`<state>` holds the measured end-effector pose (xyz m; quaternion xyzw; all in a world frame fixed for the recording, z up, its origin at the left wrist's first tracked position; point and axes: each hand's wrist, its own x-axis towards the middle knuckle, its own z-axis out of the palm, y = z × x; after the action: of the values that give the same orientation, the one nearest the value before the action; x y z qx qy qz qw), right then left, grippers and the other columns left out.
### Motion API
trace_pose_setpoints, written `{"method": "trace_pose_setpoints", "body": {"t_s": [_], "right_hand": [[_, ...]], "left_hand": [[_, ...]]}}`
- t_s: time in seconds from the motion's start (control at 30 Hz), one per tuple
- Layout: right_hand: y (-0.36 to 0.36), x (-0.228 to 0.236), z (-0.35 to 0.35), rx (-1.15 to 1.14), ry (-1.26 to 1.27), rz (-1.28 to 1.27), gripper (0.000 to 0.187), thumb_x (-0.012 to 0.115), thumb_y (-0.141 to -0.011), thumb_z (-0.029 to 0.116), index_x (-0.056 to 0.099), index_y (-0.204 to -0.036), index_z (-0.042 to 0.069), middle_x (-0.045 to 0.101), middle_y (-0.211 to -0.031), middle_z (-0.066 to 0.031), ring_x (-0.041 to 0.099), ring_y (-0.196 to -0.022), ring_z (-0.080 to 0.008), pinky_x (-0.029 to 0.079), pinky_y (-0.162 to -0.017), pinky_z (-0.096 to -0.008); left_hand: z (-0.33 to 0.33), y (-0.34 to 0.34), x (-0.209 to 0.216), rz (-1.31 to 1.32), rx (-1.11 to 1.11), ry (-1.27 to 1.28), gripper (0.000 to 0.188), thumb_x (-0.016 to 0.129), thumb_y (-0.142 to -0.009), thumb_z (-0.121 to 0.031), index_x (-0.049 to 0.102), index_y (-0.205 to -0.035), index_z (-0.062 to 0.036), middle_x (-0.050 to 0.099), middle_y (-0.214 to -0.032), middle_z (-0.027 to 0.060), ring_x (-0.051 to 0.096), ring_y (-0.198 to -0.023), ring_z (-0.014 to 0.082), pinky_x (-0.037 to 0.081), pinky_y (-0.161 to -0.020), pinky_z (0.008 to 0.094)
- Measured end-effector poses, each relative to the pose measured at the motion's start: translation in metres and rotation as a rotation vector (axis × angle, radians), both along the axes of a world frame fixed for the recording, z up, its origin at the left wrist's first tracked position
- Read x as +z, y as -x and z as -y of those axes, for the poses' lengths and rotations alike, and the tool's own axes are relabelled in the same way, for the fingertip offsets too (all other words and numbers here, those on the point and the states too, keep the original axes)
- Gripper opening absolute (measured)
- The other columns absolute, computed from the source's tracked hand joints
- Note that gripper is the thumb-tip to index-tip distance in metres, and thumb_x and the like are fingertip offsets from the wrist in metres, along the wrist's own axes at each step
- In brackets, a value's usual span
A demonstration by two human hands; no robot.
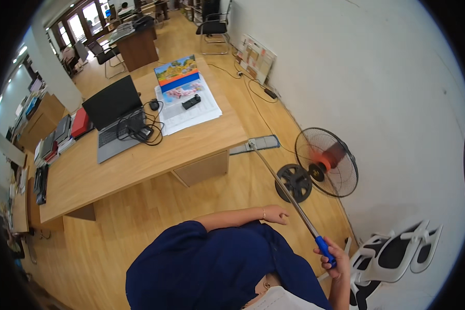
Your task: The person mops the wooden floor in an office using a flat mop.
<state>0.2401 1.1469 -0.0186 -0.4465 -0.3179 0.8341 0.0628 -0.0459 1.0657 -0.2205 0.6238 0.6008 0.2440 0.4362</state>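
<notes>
My right hand (337,258) is wrapped round the blue grip of a flat mop (279,178). Its metal pole slants up and away to the left, passing in front of the black fan base. At the far end the grey mop head (266,142) with blue edges lies flat on the floor, partly hidden behind the desk's right corner. My left hand (277,215), with a bracelet at the wrist, hangs in front of my body, left of the pole and apart from it. Its fingers are loosely curled in, with nothing visible in them.
A standing fan (326,161) with a round black base is right of the pole, near the wall. A white-framed office chair (390,258) stands at the lower right. The wooden desk (191,150) holds a laptop (116,111), cables and papers. Cords cross the floor beyond.
</notes>
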Motion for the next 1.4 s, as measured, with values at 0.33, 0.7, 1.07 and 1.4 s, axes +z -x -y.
{"method": "trace_pose_setpoints", "body": {"t_s": [0.33, 0.7, 1.07, 1.4], "right_hand": [[-0.126, 0.053, -0.051, -0.153, -0.578, 0.197, 0.026, 0.051, -0.081, 0.019, 0.057, -0.097, -0.001, 0.063, -0.08, -0.0161, 0.052, -0.049, -0.0123, 0.038, -0.038, -0.0208], [-0.06, -0.019, 0.087, 0.157, -0.638, -0.011, 0.027, 0.05, -0.087, 0.014, 0.054, -0.113, 0.006, 0.061, -0.082, -0.008, 0.061, -0.056, -0.0131, 0.045, -0.043, -0.0225], [0.021, -0.093, 0.108, 0.316, -1.307, -0.055, 0.054, 0.059, -0.082, 0.03, 0.045, -0.126, 0.002, 0.062, -0.085, -0.0191, 0.064, -0.08, -0.0291, 0.05, -0.066, -0.0367], [-0.009, -0.147, 0.131, 0.473, -0.507, -0.146, 0.05, 0.05, -0.092, 0.033, 0.04, -0.133, 0.007, 0.063, -0.088, -0.0108, 0.059, -0.051, -0.0166, 0.045, -0.042, -0.0265]], "left_hand": [[0.032, -0.105, 0.029, 0.256, 0.038, 0.007, 0.048, 0.061, -0.081, -0.045, 0.064, -0.103, -0.0018, 0.067, -0.091, 0.0126, 0.064, -0.08, 0.022, 0.049, -0.072, 0.0311], [0.084, -0.14, 0.028, 0.635, 0.352, 0.265, 0.045, 0.053, -0.088, -0.048, 0.063, -0.1, -0.0056, 0.064, -0.084, 0.0057, 0.061, -0.075, 0.0157, 0.049, -0.068, 0.0295], [0.088, -0.173, 0.045, 1.604, 0.973, 0.255, 0.024, 0.059, -0.086, -0.031, 0.062, -0.091, -0.0083, 0.063, -0.087, 0.0053, 0.06, -0.081, 0.0203, 0.05, -0.073, 0.0352], [0.122, -0.173, 0.01, 1.169, 0.891, 0.32, 0.008, 0.053, -0.078, -0.009, 0.059, -0.079, -0.0042, 0.06, -0.067, 0.0063, 0.057, -0.055, 0.0164, 0.048, -0.051, 0.0303]]}}
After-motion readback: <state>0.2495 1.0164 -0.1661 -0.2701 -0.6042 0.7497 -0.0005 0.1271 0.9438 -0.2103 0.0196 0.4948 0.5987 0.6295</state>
